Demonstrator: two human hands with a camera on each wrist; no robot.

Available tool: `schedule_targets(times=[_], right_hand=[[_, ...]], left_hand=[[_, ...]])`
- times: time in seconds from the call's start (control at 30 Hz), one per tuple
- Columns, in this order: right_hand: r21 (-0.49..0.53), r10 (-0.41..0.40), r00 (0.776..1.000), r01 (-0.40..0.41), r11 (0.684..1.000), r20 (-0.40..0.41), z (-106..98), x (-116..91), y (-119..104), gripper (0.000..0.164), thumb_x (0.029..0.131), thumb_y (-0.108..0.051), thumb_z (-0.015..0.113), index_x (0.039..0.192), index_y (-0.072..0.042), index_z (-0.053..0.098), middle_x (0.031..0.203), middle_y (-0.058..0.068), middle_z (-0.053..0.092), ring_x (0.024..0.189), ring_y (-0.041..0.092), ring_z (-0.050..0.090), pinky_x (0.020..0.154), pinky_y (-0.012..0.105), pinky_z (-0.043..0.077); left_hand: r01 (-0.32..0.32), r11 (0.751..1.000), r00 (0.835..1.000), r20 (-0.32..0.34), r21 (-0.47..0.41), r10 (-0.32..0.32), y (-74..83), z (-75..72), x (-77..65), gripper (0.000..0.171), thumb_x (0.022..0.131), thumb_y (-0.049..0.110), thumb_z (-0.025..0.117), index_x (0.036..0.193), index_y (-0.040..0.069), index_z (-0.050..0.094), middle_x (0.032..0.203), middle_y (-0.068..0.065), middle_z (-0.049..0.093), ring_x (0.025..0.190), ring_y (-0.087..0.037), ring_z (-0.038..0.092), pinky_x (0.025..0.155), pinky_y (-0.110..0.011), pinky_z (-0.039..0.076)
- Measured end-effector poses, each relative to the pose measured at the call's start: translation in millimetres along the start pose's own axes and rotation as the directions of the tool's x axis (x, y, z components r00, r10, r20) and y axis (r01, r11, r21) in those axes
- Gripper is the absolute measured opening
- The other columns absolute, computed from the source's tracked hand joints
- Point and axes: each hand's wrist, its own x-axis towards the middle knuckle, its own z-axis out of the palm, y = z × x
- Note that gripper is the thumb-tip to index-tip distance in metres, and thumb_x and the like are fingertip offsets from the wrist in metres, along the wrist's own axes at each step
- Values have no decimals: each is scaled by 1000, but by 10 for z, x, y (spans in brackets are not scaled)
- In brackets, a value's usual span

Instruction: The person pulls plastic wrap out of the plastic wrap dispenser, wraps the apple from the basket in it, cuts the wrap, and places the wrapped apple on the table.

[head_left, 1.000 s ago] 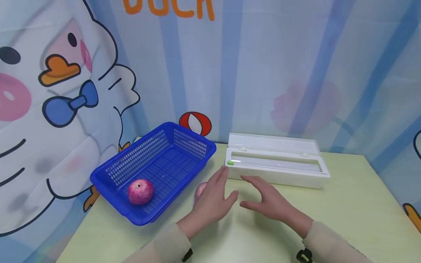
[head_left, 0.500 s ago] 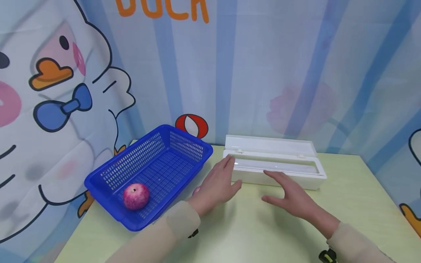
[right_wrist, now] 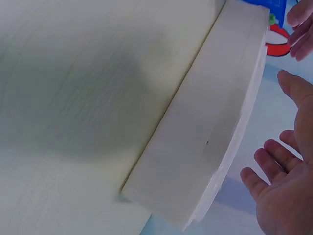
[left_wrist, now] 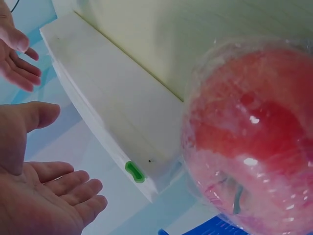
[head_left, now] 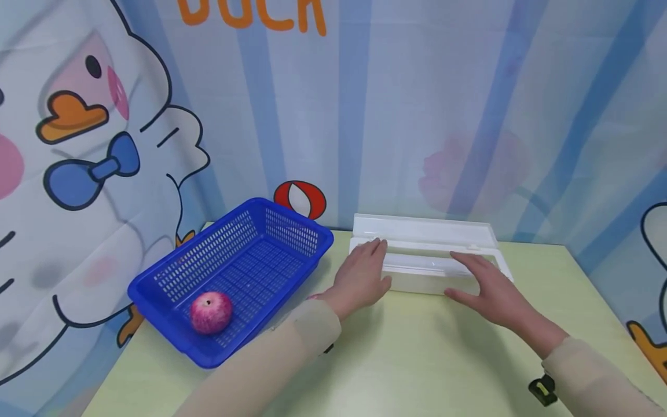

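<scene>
The head view looks forward and down at the box (head_left: 424, 282). Both wrist views, nearer and tilted, share its front.

Lettering observed: one word in orange capitals (head_left: 247, 21), running roughly level across the blue-striped backdrop (head_left: 411, 104) behind the table (head_left: 417, 359), well above the table's far edge and toward its far left corner. In the head view the upper parts of the letters are cut off by the top of the frame; the lower strokes read as DUCK, the first letter being uncertain, as only its rounded base shows, and the final K judged from its two legs
</scene>
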Motion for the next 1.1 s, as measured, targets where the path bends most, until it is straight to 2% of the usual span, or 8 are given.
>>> schedule_targets(times=[0.13, 0.23, 0.43, 0.7, 0.93, 1.1], right_hand=[[-64, 10, 1000, -9, 998, 15, -66, -1, 136, 80, 96, -34, 81, 158, 1, 44, 155, 32, 47, 142, 55, 43, 109, 74, 41], [-130, -15, 1000, 16, 991, 8, -94, 3, 232, 80, 95, -32, 82, 157, 2, 45, 155, 32, 47, 141, 56, 44, 108, 74, 42], [-226, -68, 998, 64, 972, -10, -116, 27, 395, 78, 93, -27, 84, 155, 5, 48, 153, 31, 49, 138, 55, 47, 107, 71, 44], [-250, -80, 997, 78, 965, -1, -111, 37, 491, 75, 93, -24, 84, 153, 5, 50, 152, 31, 51, 137, 55, 48, 107, 71, 45], [-267, -114, 993, 109, 958, -6, -88, 28, 547, 67, 93, -20, 84, 148, 6, 55, 147, 31, 57, 132, 55, 53, 104, 71, 48], [-277, -113, 994, 110, 955, 5, -82, 10, 581, 63, 94, -20, 82, 147, 5, 57, 144, 32, 59, 130, 55, 55, 104, 70, 47]], left_hand=[[6, 998, 999, 35, 56, -8, 19, 4, 83, 72, 108, 34, 62, 167, 5, 32, 173, -10, 34, 160, -25, 30, 132, -38, 21], [9, 997, 998, 55, 80, -13, 26, 15, 127, 73, 108, 35, 63, 167, 7, 32, 173, -9, 34, 161, -25, 30, 132, -38, 21], [-17, 993, 999, 34, 113, 14, 4, 38, 193, 71, 107, 33, 64, 166, 6, 35, 171, -10, 38, 158, -25, 35, 130, -40, 26], [-45, 987, 999, 22, 157, 42, -37, 97, 238, 67, 106, 32, 65, 163, 6, 41, 165, -9, 47, 154, -25, 43, 128, -40, 30], [-35, 981, 999, 28, 190, 30, -46, 133, 230, 58, 107, 34, 66, 157, 10, 50, 156, -6, 57, 144, -26, 53, 120, -42, 43], [-17, 978, 999, 35, 208, 10, -66, 190, 227, 54, 107, 37, 66, 153, 12, 54, 152, -5, 59, 140, -25, 54, 116, -44, 47]])
